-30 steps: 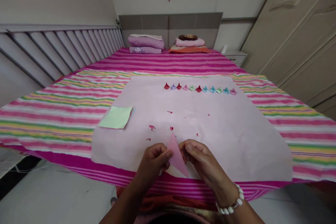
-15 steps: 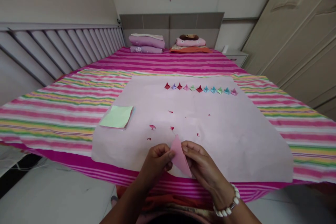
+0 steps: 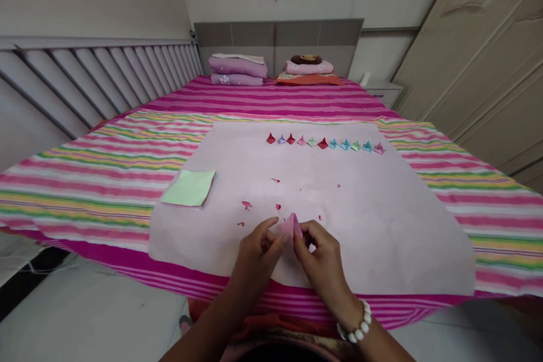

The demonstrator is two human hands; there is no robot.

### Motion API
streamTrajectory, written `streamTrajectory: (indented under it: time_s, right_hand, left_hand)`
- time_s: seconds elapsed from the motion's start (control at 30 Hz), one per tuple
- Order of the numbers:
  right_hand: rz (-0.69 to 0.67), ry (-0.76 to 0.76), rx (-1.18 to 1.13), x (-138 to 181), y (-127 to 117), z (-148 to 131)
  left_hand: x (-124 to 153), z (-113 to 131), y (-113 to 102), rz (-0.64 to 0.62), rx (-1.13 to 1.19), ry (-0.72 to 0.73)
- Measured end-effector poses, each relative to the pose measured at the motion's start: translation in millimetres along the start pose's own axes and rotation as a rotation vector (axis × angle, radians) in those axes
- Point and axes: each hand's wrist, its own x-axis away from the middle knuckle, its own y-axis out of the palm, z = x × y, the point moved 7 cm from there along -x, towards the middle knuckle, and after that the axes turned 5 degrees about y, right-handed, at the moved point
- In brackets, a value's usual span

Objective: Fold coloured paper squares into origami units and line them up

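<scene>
A folded piece of pink paper (image 3: 292,226) stands up between my two hands, near the front edge of a large pale sheet (image 3: 382,226). My left hand (image 3: 259,249) pinches its left side with thumb and fingers, the index finger lifted a little. My right hand (image 3: 318,251), with a white beaded bracelet at the wrist, grips the right side. The lower part of the paper is hidden behind my fingers. Just beyond my hands lie several small red paper scraps (image 3: 278,207).
A row of small folded paper shapes (image 3: 323,143) in red, pink, green and blue runs along the sheet's far side. To the left rests a stack of square paper (image 3: 189,188), light green on top. Folded bedding (image 3: 238,68) sits by the headboard (image 3: 278,34).
The pink paper has turned from a flat slanted triangle to an upright, partly opened fold. My right hand has shifted its grip, and my left index finger has lifted.
</scene>
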Motion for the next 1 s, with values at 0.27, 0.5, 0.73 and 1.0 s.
streamTrajectory:
  time_s: [0.27, 0.5, 0.73, 1.0]
  right_hand:
    - [0.016, -0.205, 0.071, 7.7, 4.5, -21.3]
    - [0.018, -0.185, 0.029, 6.4, 4.6, -23.5]
    - [0.059, -0.106, -0.067, 1.7, -2.8, -9.6]
    - [0.059, -0.091, -0.244, 0.9, -10.9, -6.3]
  left_hand:
    - [4.0, 27.5, 13.0, -0.051, -0.187, 0.167]
    - [0.3, 22.9, 12.1, -0.070, -0.183, 0.153]
    - [-2.0, 4.5, 9.8, -0.070, -0.085, 0.070]
    - [-2.4, 5.1, 7.5, -0.116, 0.274, -0.019]
